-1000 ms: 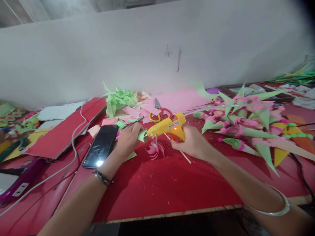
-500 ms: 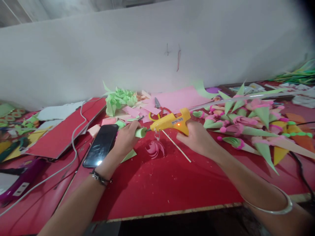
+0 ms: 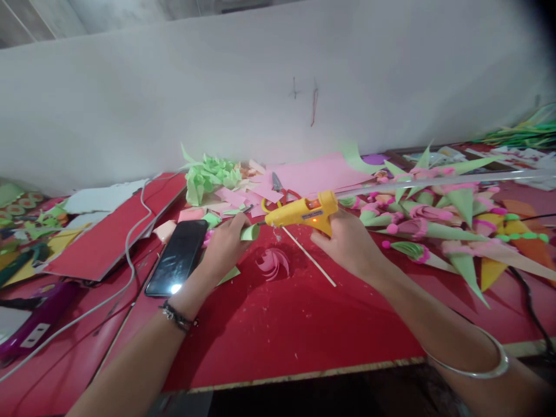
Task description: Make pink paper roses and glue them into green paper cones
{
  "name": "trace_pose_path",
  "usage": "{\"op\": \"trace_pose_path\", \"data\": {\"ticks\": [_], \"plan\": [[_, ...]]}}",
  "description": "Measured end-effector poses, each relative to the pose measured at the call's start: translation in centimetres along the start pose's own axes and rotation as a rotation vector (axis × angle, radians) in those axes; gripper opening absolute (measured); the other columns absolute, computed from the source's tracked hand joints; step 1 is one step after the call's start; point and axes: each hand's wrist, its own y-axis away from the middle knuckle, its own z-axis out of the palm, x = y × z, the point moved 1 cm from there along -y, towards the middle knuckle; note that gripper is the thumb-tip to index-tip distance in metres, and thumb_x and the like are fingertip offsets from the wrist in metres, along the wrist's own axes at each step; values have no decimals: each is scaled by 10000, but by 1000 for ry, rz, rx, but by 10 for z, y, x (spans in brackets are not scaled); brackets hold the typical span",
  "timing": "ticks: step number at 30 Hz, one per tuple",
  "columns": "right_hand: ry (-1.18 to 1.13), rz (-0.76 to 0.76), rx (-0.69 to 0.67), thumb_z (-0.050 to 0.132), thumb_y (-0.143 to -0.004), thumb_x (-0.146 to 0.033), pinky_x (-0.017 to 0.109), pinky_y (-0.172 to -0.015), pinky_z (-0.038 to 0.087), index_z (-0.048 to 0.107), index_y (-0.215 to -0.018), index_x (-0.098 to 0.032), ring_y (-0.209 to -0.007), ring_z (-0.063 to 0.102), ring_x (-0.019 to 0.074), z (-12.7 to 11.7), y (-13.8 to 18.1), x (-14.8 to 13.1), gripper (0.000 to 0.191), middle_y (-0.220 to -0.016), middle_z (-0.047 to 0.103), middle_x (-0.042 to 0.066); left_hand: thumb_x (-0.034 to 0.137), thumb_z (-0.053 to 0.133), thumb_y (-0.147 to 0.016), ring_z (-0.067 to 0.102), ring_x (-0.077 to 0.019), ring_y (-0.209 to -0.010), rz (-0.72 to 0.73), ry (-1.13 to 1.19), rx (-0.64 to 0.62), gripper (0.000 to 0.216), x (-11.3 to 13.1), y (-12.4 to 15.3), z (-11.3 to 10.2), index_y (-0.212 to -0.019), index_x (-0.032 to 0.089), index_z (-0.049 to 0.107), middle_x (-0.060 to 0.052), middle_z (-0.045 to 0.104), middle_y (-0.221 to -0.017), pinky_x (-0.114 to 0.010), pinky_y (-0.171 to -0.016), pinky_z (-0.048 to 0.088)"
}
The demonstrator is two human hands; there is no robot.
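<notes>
My right hand grips a yellow hot glue gun whose small orange light glows; a long clear glue stick sticks out behind it to the right. Its nozzle points left at the open end of a rolled green paper cone, which my left hand holds closed in its fingers. Both hands hover just above the red table. A pink curled paper flower and a thin wooden stick lie on the table below the gun.
A black phone lies left of my left hand. Scissors, pink sheets and crumpled green paper sit behind. Several green and pink paper cones fill the right side. A white cable crosses the left.
The glue gun has lifted and levelled off, moving slightly right and away from the pink flower. The green cone stays at the nozzle in my left hand.
</notes>
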Motion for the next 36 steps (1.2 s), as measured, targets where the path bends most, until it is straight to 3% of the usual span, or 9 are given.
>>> {"op": "trace_pose_path", "data": {"ticks": [4, 11, 15, 21, 28, 33, 36], "plan": [[1, -19, 78, 496, -741, -347, 300, -596, 409, 504, -1064, -127, -752, 569, 233, 0, 1, -1, 391, -931, 600, 110, 224, 495, -717, 560, -172, -617, -14, -2, -23, 83, 0, -1, 0, -752, 186, 431, -11, 563, -653, -231, -539, 362], [48, 75, 183, 494, -756, -366, 298, -629, 412, 547, -952, -117, -745, 568, 228, -5, -9, 21, 321, -825, 604, 107, 241, 463, -725, 528, -161, -563, -116, 8, -4, 94, -11, -2, 8, -793, 184, 429, 12, 525, -603, -231, -515, 346], [129, 190, 3, 439, -786, -381, 273, -567, 390, 558, -876, -123, -712, 579, 224, -5, -15, 47, 297, -798, 612, 108, 252, 457, -734, 518, -152, -559, -156, 88, 38, 135, -16, -1, 15, -839, 179, 416, 20, 493, -601, -237, -533, 364], [232, 237, -277, 440, -786, -328, 269, -604, 388, 576, -883, -130, -764, 588, 228, -2, -14, 71, 259, -834, 629, 123, 235, 482, -724, 481, -144, -551, -204, 180, 73, 185, -22, 1, 20, -846, 181, 354, 36, 426, -602, -238, -518, 346], [254, 292, -375, 495, -724, -397, 266, -581, 398, 573, -863, -145, -755, 589, 224, -4, -12, 79, 298, -872, 629, 117, 223, 494, -711, 458, -137, -547, -165, 247, 25, 206, -22, 2, 16, -839, 187, 338, 44, 410, -605, -230, -505, 323], [267, 212, -336, 506, -720, -379, 274, -639, 425, 562, -880, -128, -802, 580, 224, -12, -8, 74, 303, -910, 609, 123, 255, 519, -718, 488, -144, -536, -202, 270, 39, 220, -21, 2, 13, -854, 183, 362, 50, 430, -568, -231, -509, 339], [379, 197, -276, 523, -717, -366, 309, -659, 438, 578, -854, -126, -838, 571, 259, -23, 2, 61, 282, -875, 605, 138, 244, 508, -736, 514, -144, -494, -213, 364, -21, 264, -22, 2, 14, -946, 166, 370, 58, 462, -527, -229, -502, 358]]}}
